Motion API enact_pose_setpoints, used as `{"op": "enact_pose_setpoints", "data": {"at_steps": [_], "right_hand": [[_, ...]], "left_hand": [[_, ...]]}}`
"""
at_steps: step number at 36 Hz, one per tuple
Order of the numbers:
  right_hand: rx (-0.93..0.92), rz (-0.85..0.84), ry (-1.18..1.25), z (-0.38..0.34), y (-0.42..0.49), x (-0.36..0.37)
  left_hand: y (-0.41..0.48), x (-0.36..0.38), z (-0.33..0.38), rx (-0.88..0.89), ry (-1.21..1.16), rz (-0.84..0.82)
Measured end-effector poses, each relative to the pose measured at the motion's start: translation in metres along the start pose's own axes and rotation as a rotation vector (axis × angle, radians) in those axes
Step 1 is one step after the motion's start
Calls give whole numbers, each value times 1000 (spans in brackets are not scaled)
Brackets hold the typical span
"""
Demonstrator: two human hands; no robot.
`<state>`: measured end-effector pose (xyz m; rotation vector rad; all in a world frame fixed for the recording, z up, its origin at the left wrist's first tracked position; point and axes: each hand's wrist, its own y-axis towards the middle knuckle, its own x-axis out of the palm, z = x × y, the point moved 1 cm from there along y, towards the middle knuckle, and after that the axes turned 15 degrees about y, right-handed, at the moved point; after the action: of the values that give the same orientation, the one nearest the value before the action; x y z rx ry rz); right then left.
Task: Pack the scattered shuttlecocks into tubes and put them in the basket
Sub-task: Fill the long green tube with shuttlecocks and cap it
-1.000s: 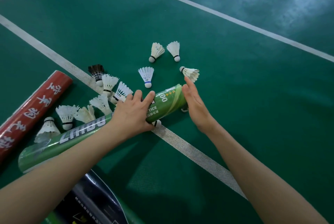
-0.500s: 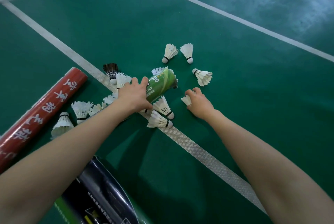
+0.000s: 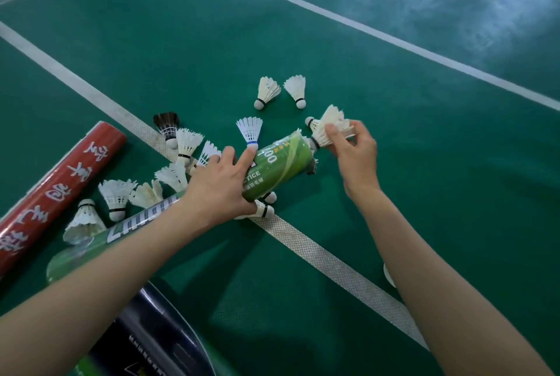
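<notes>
My left hand (image 3: pixel 219 184) grips a long green tube (image 3: pixel 280 165) lying on the court floor, its open end pointing right. At that opening my right hand (image 3: pixel 353 148) pinches a white shuttlecock (image 3: pixel 325 133) by its feathers, cork toward the tube mouth. Another white shuttlecock (image 3: pixel 312 121) lies just behind it. Several more are scattered: two at the back (image 3: pixel 266 92), one with a blue band (image 3: pixel 250 130), a black one (image 3: pixel 166 125), and a cluster (image 3: pixel 116 196) left of my left hand. Two lie under the tube (image 3: pixel 263 210).
A red tube (image 3: pixel 57 190) with white characters lies at the left. A dark bag or case (image 3: pixel 151 339) sits under my left forearm. White court lines (image 3: pixel 318 254) cross the green floor. A small white object (image 3: pixel 388 275) peeks from behind my right forearm.
My right hand rose from the floor with a shuttlecock and brought it to the tube's open end. The green tube has been lowered flatter in my left hand.
</notes>
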<state>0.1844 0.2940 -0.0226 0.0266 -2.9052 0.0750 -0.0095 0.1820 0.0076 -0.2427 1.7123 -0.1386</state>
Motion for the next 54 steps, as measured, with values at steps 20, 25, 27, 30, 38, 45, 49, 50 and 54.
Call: {"op": "enact_pose_setpoints", "data": {"at_steps": [20, 25, 27, 30, 38, 45, 49, 50, 54], "right_hand": [[434, -474, -129, 23, -38, 17], [329, -398, -344, 53, -35, 31], [268, -492, -536, 65, -32, 37], [154, -755, -800, 76, -29, 50], [-9, -970, -1047, 82, -16, 86], [-75, -845, -1076, 83, -16, 85], [-20, -528, -978, 64, 5, 71], [-26, -438, -999, 59, 14, 65], [-59, -215, -941, 38, 39, 42]], "left_hand": [[-5, 5, -6, -53, -7, -33], [-7, 17, -34, -163, 0, -92], [-8, 21, -48, -213, 5, -129], [-8, 28, -64, -258, 4, -168], [-6, 44, -73, -305, -40, -214], [-4, 40, -77, -303, -80, -195], [-4, 40, -75, -285, -81, -203], [-4, 40, -74, -280, -85, -201], [-2, 37, -66, -249, -91, -202]]}}
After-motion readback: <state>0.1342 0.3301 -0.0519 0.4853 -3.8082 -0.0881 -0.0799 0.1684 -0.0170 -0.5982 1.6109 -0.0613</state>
